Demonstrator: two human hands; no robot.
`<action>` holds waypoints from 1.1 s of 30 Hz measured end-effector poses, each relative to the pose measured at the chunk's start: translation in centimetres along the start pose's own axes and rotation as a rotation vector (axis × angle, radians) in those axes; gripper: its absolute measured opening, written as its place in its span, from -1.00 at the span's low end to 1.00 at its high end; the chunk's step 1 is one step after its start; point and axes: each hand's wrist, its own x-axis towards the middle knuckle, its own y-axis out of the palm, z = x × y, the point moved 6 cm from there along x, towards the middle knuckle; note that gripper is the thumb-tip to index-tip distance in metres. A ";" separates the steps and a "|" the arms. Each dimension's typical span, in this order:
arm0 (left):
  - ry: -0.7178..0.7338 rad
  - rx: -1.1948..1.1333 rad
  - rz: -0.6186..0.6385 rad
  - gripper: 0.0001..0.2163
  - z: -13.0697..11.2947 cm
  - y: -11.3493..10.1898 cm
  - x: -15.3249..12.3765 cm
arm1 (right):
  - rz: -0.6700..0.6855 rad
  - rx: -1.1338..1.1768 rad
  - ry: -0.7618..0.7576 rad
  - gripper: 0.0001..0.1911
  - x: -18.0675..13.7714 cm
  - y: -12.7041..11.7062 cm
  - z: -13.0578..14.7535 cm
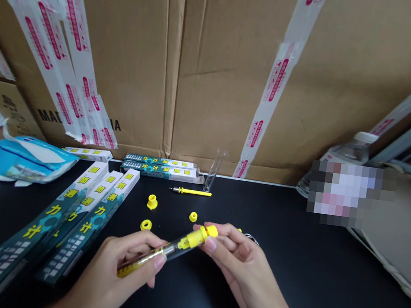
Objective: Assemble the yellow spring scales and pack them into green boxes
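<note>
Over the black table [307,268] my left hand [127,260] grips the lower end of a clear tube with a yellow scale inside [172,250]. My right hand [232,253] pinches the tube's yellow cap end [202,234]. Small yellow plastic parts lie just beyond the hands: a flanged piece [152,201], a ring [145,225] and a small cap [193,216]. A yellow rod with a metal tip [193,192] lies further back, next to an empty clear tube [213,173] leaning on the cardboard.
Several long dark green boxes with yellow characters [80,208] lie at left, two more [160,167] at the back. A blue and white bag [23,158] sits far left. Taped cardboard cartons [219,75] form the back wall. A plastic water bottle [345,152] lies at right.
</note>
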 end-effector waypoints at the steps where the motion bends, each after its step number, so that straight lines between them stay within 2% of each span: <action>1: -0.002 -0.003 -0.003 -0.70 0.1 0.0 0.0 | 0.003 0.004 0.006 -0.70 0.0 0.0 0.0; 4: 0.002 -0.006 -0.005 -0.70 0.2 0.0 0.0 | 0.025 0.030 0.030 -0.69 -0.1 0.2 0.0; 7: 0.011 0.000 -0.018 -0.71 0.0 0.0 0.0 | 0.033 0.065 0.047 -0.60 -0.2 0.3 0.0; 10: 0.013 -0.005 -0.074 -0.74 -0.4 -0.1 -0.2 | 0.035 0.100 0.053 -0.53 -0.3 0.4 0.1; 14: 0.017 -0.001 -0.125 -0.76 -0.8 -0.1 -0.3 | 0.073 0.153 0.035 -0.65 -0.2 0.6 0.2; 20: 0.026 0.033 -0.071 -0.77 -0.6 0.1 -0.3 | 0.093 0.114 0.017 -0.74 -0.3 0.6 0.3; 33: 0.026 0.034 -0.139 -0.77 -1.5 0.1 -0.7 | 0.074 0.084 -0.017 -0.61 -0.3 0.5 0.5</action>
